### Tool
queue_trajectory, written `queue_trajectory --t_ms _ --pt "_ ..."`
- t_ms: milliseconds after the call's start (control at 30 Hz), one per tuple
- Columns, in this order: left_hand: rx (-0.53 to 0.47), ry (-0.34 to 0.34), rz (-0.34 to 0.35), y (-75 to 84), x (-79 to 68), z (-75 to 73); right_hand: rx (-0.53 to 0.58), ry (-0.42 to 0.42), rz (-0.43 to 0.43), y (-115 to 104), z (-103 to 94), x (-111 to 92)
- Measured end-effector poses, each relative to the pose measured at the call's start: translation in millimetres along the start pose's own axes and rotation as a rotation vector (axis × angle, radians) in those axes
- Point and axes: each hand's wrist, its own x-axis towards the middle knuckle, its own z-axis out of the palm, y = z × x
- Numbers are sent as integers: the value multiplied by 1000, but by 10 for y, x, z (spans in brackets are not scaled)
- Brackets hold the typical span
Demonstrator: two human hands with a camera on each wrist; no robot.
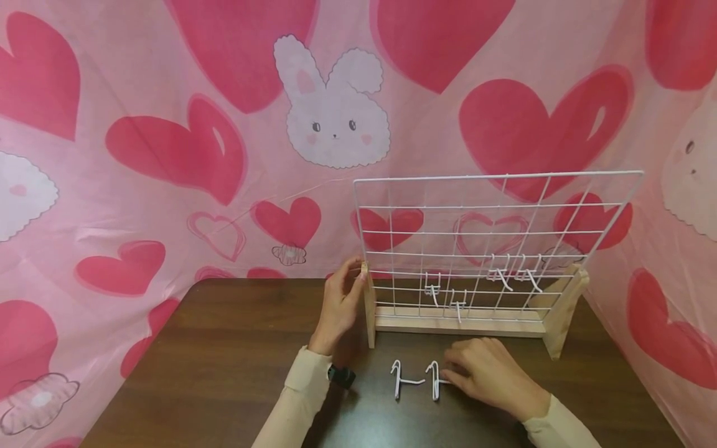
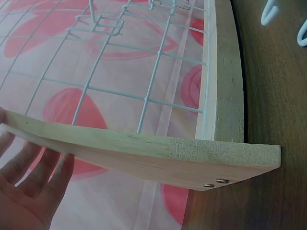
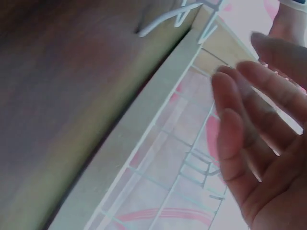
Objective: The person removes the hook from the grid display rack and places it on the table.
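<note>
A white wire grid (image 1: 498,205) leans back in a wooden stand, with several white wire hooks hanging on it. My left hand (image 1: 338,308) grips the upper end of the stand's left side panel (image 1: 370,314). In the left wrist view its fingertips press the panel's outer face (image 2: 120,148). Two more white hooks lie on the table in front of the stand, a left hook (image 1: 397,381) and a right hook (image 1: 435,382). My right hand (image 1: 495,376) is beside the right hook, its fingers overlapping the prong's end. The right wrist view shows these fingers loosely bent with nothing between them.
A wooden crossbar (image 1: 459,323) joins the left panel to the right side panel (image 1: 562,317). The dark wooden table (image 1: 224,348) ends at a pink cloth backdrop (image 1: 426,143) printed with hearts and rabbits.
</note>
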Motion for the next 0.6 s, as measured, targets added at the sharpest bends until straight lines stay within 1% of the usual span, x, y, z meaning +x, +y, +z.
queue_trajectory --t_ms 100,233,367,433,600 --pt "7 0 -6 11 0 5 1 104 -52 -23 -13 41" --pt "-6 2 -4 8 -10 6 33 185 -92 -41 -34 74" --pt "-20 9 2 -4 -20 9 51 259 -130 -40 -38 96" --pt "-22 8 3 -4 -21 11 37 292 -144 -38 -39 113" --pt "-20 3 -1 2 -15 14 -5 344 -142 -45 -61 164"
